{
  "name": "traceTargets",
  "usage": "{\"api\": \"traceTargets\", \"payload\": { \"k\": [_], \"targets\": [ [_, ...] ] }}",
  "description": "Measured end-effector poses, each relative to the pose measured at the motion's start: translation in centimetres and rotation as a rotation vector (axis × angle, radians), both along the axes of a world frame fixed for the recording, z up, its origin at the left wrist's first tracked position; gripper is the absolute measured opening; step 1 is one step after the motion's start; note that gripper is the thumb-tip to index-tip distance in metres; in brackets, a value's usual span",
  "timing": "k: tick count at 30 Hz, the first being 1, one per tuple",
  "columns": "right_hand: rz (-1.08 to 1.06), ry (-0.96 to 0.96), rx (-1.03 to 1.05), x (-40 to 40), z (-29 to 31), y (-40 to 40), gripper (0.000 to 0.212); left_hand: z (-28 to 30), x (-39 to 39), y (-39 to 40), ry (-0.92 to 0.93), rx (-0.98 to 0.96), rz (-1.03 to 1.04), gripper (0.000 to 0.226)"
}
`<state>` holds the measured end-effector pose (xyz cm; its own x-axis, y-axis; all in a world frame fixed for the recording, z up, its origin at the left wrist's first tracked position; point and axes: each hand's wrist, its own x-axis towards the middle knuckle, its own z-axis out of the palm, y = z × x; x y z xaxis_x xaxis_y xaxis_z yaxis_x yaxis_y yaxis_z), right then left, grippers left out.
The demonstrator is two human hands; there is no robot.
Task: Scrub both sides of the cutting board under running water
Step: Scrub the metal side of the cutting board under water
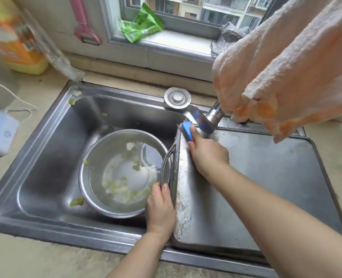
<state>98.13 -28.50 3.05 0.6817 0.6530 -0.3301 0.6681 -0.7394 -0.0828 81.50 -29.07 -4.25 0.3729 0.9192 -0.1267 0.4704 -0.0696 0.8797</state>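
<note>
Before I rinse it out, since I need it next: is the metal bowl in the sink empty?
Not empty. The metal bowl holds shallow water and pale green vegetable scraps.

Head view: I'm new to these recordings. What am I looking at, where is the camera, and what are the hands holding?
No robot here: a person wears a camera on the head, looking down at their own hands over a steel sink. The left hand grips the handle of a metal cutting board lying across the sink's right part. The right hand holds a blue sponge on the board near the faucet. A bowl with water and vegetable scraps sits in the basin. An orange towel hangs at upper right.
</note>
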Motion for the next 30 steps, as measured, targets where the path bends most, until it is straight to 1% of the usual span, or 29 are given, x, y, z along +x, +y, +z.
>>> {"api": "traceTargets", "payload": {
  "k": [2,4,5,6,8,9,10,12,13,15,17,19,21,24,25,26,27,30],
  "targets": [
    [-0.041,0.020,0.045,-3.0,-0.4,-1.9,0.056,0.1,0.0,0.0,-0.017,0.001,-0.003,0.027],
    [0.063,0.048,0.063,-9.2,-1.3,-7.3,0.064,0.3,0.1,0.1,-0.041,-0.011,0.000,0.029],
    [0.105,0.084,0.035,-11.4,-1.2,-9.7,0.067,0.2,0.1,0.1,-0.046,-0.017,0.001,0.030],
    [0.114,0.119,0.006,-12.0,-1.0,-11.0,0.068,0.2,0.0,0.1,-0.043,-0.019,-0.001,0.030],
    [0.152,0.076,0.032,-8.9,-1.2,-9.1,0.063,-0.1,0.0,0.0,-0.035,0.001,-0.005,0.032],
    [0.105,0.041,0.049,-6.6,-0.8,-6.5,0.058,-0.4,0.0,-0.1,-0.032,0.010,-0.009,0.030],
    [0.055,-0.007,0.023,-4.6,-0.5,-3.8,0.055,-0.6,0.0,0.0,-0.032,0.019,-0.015,0.028],
    [-0.014,0.033,0.040,-1.4,-0.3,0.5,0.053,-0.5,0.0,-0.1,-0.041,0.038,-0.016,0.029],
    [-0.042,0.042,0.038,-1.6,-0.3,0.9,0.053,-0.5,0.0,-0.1,-0.041,0.040,-0.010,0.030],
    [-0.019,0.048,0.047,-5.3,-0.4,-2.9,0.059,-0.4,0.0,-0.1,-0.029,0.016,-0.008,0.030],
    [0.072,0.084,0.006,-11.2,-1.1,-9.1,0.067,-0.2,0.0,0.0,-0.030,-0.025,0.000,0.028],
    [0.077,0.167,-0.035,-12.5,-0.6,-12.2,0.066,-0.2,0.0,-0.1,-0.009,-0.047,-0.008,0.024],
    [0.067,0.114,-0.051,-9.1,-0.2,-10.7,0.059,-0.4,0.1,-0.3,-0.010,-0.029,-0.014,0.023],
    [-0.078,0.030,0.047,-1.9,0.1,-4.8,0.052,-0.4,0.1,-0.2,-0.020,-0.025,-0.034,0.023],
    [-0.108,0.011,0.062,-0.6,-0.2,-3.5,0.052,-0.3,0.2,-0.3,-0.049,-0.083,-0.035,0.024],
    [-0.148,-0.001,0.077,-0.2,-0.5,-2.9,0.052,-0.4,0.2,-0.3,-0.089,-0.202,-0.034,0.026],
    [-0.180,-0.002,0.100,-0.4,-0.6,-2.9,0.053,-0.5,0.2,-0.2,-0.114,-0.384,-0.030,0.033],
    [-0.198,-0.036,0.111,-2.3,-1.1,-4.1,0.054,-0.7,0.3,0.9,-0.142,-1.032,0.088,0.087]
  ]
}}
